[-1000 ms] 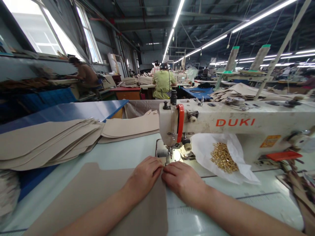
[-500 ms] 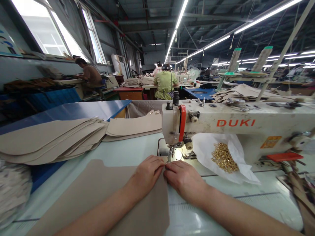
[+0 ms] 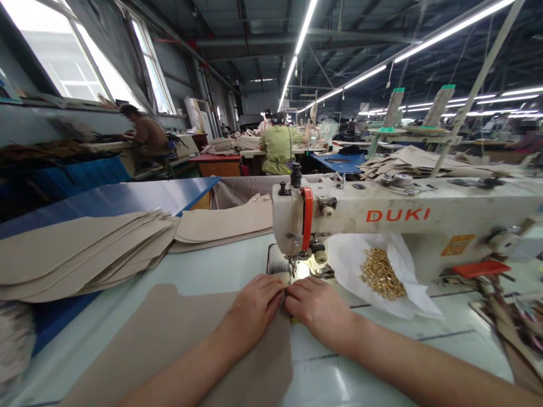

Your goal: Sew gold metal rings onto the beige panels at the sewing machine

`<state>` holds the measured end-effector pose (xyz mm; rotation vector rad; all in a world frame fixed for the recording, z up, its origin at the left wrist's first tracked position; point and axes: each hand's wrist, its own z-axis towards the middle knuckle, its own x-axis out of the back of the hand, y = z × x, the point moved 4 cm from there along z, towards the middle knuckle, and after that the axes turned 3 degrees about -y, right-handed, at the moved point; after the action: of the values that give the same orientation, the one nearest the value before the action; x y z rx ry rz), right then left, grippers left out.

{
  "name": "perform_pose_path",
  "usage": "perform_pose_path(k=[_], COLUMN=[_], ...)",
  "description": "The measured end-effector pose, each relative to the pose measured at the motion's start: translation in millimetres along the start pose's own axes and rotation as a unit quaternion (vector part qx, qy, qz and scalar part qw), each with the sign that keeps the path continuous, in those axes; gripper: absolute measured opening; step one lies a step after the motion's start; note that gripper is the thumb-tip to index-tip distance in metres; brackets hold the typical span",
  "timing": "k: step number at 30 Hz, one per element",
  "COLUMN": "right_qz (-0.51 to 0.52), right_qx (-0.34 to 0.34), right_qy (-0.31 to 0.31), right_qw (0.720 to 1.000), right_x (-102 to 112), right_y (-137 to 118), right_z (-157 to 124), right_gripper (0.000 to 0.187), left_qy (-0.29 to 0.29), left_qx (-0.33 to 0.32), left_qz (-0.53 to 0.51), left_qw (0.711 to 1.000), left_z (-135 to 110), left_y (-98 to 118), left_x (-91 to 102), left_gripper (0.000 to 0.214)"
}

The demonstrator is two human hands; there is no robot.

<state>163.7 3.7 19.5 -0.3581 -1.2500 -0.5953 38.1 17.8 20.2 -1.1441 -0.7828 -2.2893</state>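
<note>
A flat beige panel (image 3: 190,339) lies on the pale table, its right edge running up to the sewing machine (image 3: 348,206). My left hand (image 3: 257,302) rests over the panel's upper right corner, thumb and fingers pinched on its edge. Fingertip to fingertip with it, my right hand (image 3: 318,310) is closed at the same corner, just in front of the needle and presser foot (image 3: 292,265). The fingers cover the pinched spot. Under the right fingers shows a small yellow-green patch (image 3: 293,320), too little to name.
Gold-coloured metal pieces (image 3: 382,274) lie on a white sheet (image 3: 345,257) under the machine arm. Loose beige panels (image 3: 72,249) fan out at left, beside another stack (image 3: 224,223). Thread cones (image 3: 439,107) stand behind. A co-worker (image 3: 278,144) sits ahead, another person (image 3: 148,135) at left.
My view has shifted slightly, so the machine and stacks appear a little further left. Both hands stay pinched at the panel's corner by the needle. The yellow-green patch has come into sight.
</note>
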Motion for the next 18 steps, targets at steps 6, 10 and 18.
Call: perform_pose_path(k=[6, 10, 18], right_qz=[-0.012, 0.003, 0.023], right_qx=[-0.022, -0.04, -0.059], right_qy=[-0.02, -0.003, 0.008], right_qw=[0.999, 0.999, 0.998], right_x=[-0.4, -4.6, -8.7], right_y=[15.4, 22.1, 28.5], right_z=[-4.9, -4.6, -2.4], right_gripper=[0.008, 0.007, 0.005], left_qy=[-0.007, -0.012, -0.013], left_qx=[-0.008, -0.006, -0.002], left_qz=[-0.003, -0.009, -0.016], left_qw=[1.0, 1.0, 1.0], left_z=[16.4, 24.7, 30.6], left_y=[-5.0, -9.7, -15.0], left_x=[-11.5, -13.9, -15.6], left_gripper=[0.016, 0.017, 0.019])
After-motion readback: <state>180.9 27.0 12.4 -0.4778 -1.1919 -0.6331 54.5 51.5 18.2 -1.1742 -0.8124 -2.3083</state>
